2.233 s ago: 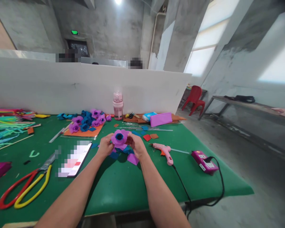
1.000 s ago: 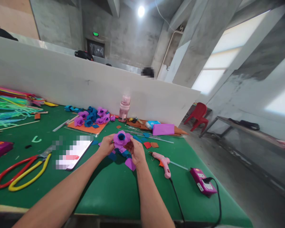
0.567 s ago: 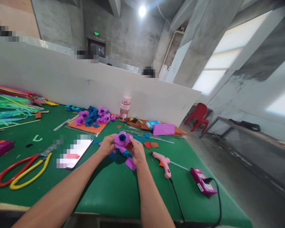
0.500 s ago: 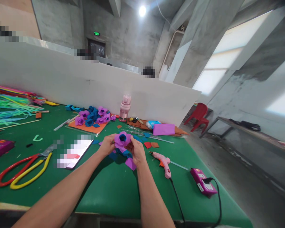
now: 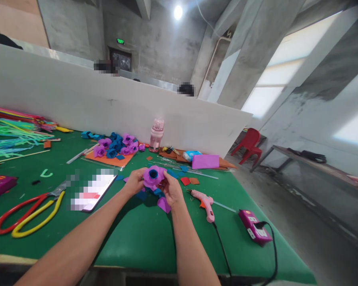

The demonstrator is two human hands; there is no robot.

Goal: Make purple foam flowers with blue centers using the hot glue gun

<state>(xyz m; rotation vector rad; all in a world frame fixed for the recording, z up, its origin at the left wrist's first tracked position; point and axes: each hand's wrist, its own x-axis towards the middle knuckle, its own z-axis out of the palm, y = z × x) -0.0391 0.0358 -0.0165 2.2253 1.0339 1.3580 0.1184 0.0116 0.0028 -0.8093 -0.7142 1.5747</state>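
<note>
Both hands hold up a purple flower with a blue middle, just above the green table. The left hand is on the flower's left side, with its fingers closed on the petals. The right hand is on the flower's right side and a bit lower, and its fingers pinch the petals from below. So the flower sits between the two hands and touches both. Under the hands lie small blue and purple scraps. Left of the left hand lies a phone, and further left are red and yellow scissors. Right of the right hand lies a pink glue gun with a black cord, and near that is a pink box. Further back on the table is a pile of flowers on an orange sheet, next to a pink bottle.
</note>
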